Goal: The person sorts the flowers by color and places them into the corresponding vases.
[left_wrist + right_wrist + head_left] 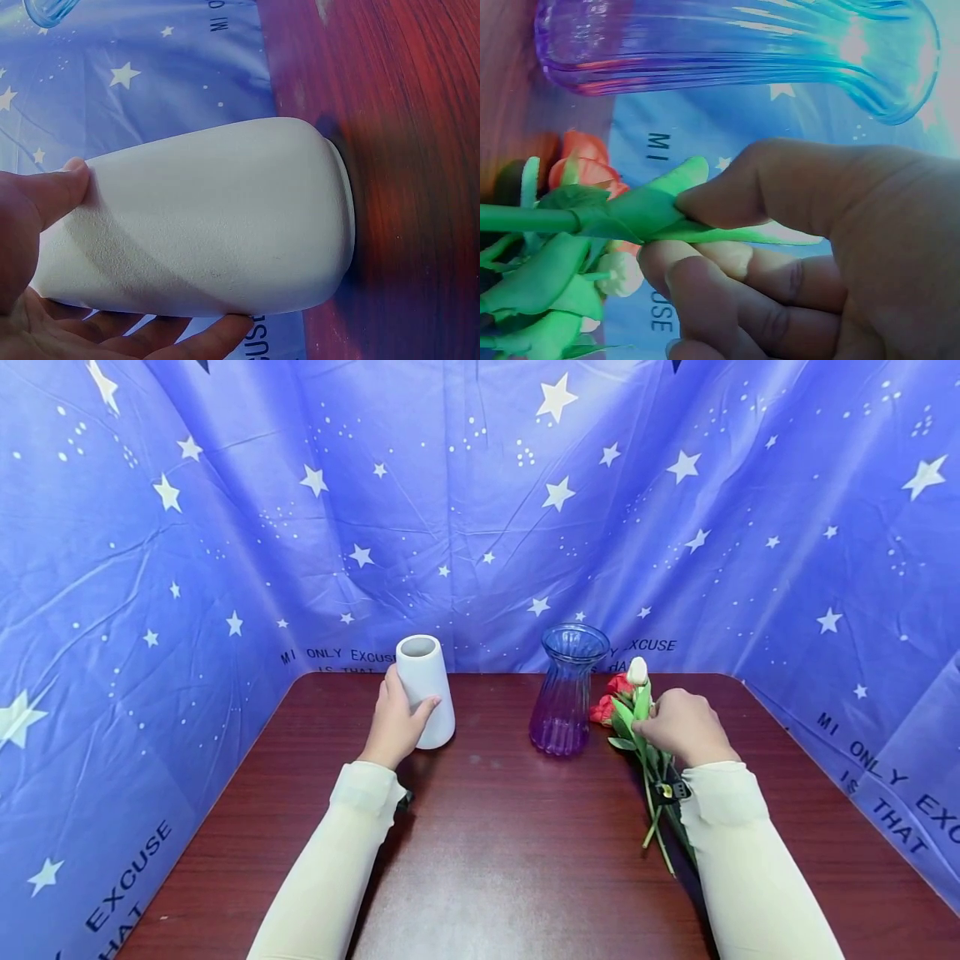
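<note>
My left hand (395,718) grips a white vase (431,693) round its upper side, thumb toward me. The vase stands nearly upright; the left wrist view shows its base (337,217) at the tabletop. On the right, my right hand (686,727) pinches the green leaves of a white tulip (637,671) between thumb and fingers. Red flowers (602,710) lie just left of that hand, their stems (654,827) pointing toward me. In the right wrist view, the pinched leaves (656,199) sit above other flowers, with a small white bloom (620,274) among them.
A ribbed glass vase (562,710), blue above and purple below, stands between the two hands, close to the red flowers. Beneath everything is a dark red wooden table (487,860). Blue star-printed cloth (465,527) hangs behind it and along both sides.
</note>
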Available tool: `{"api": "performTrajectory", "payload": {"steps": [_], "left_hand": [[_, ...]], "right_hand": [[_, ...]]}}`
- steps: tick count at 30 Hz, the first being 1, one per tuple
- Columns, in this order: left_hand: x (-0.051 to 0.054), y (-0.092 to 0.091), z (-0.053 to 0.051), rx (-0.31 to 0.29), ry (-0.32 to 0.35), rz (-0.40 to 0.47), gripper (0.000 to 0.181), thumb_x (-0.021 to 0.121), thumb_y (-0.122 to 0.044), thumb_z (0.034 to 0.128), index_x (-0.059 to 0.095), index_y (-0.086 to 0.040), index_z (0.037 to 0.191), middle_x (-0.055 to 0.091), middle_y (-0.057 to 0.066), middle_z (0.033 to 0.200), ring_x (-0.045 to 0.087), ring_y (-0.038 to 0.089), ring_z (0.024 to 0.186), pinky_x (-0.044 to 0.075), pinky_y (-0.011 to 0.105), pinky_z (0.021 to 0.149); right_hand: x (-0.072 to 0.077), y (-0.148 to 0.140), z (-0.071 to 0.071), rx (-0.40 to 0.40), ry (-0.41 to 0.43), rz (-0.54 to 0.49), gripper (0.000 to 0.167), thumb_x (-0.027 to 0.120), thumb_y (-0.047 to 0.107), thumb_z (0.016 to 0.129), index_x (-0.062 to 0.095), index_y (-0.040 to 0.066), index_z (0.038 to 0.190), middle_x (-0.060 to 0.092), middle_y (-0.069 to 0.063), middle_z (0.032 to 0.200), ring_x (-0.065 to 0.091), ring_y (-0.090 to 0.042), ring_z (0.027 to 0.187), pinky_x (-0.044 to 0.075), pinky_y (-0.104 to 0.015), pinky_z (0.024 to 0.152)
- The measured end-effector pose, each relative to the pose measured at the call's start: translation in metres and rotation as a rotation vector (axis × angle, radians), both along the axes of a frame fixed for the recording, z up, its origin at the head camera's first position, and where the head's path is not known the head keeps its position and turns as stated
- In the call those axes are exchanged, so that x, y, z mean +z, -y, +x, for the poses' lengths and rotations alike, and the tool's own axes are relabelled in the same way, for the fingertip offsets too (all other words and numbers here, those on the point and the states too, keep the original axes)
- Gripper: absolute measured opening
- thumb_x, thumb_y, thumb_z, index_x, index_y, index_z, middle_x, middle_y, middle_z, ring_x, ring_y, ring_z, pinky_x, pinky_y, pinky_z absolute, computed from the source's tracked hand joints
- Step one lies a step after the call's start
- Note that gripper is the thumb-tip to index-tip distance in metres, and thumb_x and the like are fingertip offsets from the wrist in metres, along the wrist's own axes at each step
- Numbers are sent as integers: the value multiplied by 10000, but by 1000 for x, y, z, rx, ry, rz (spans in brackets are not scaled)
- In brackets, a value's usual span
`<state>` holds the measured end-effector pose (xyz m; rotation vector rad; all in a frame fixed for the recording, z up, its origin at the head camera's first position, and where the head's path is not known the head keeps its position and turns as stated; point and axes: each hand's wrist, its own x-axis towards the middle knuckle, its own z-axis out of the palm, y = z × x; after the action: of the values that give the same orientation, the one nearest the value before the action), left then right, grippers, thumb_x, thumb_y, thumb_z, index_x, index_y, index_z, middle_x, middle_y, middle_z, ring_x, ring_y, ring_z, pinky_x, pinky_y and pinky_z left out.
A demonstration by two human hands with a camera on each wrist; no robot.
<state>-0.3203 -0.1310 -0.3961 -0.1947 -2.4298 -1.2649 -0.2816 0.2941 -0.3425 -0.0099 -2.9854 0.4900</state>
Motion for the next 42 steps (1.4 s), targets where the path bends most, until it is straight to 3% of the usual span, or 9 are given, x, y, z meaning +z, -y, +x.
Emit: {"api": "performTrajectory", "payload": {"steps": [10, 18, 25, 35, 42], "left_hand": [[-2, 0, 0, -3, 8, -7, 832, 729, -312, 975, 209, -76, 1580, 435, 240, 1417, 544, 432, 1273, 455, 597, 1076], [-2, 1, 1, 1, 23, -8, 846, 726, -326, 977, 194, -82, 1588, 432, 236, 1419, 547, 434, 1267, 458, 606, 1068], [-3, 1, -1, 7, 16, -20, 834, 726, -334, 977, 202, -93, 1579, 435, 230, 1393, 557, 432, 1244, 471, 600, 1052], [-4, 0, -3, 8, 11, -31, 811, 719, -352, 980, 215, -97, 1562, 442, 219, 1388, 575, 429, 1222, 490, 601, 1026], [-4, 2, -3, 5, 7, -39, 818, 722, -348, 978, 212, -85, 1562, 444, 218, 1387, 580, 428, 1217, 491, 601, 1023]], "right_hand": [[14, 8, 10, -22, -148, -10, 446, 706, 379, 864, 474, 183, 537, 368, 66, 506, 436, -208, 549, 332, -343, 503], [23, 15, 16, -39, -292, -42, 272, 727, 372, 876, 706, 158, 708, 612, 16, 617, 558, -290, 649, 385, -357, 539], [33, 21, 25, -37, -380, -58, 244, 732, 386, 872, 729, 172, 754, 624, 22, 599, 532, -256, 579, 350, -348, 489], [43, 33, 34, -10, -504, -78, 194, 713, 317, 848, 715, 172, 720, 647, 30, 587, 534, -203, 540, 364, -368, 540], [44, 42, 34, 60, -578, -123, 171, 729, 277, 837, 719, 159, 714, 667, 17, 596, 540, -157, 537, 358, -367, 578]]}}
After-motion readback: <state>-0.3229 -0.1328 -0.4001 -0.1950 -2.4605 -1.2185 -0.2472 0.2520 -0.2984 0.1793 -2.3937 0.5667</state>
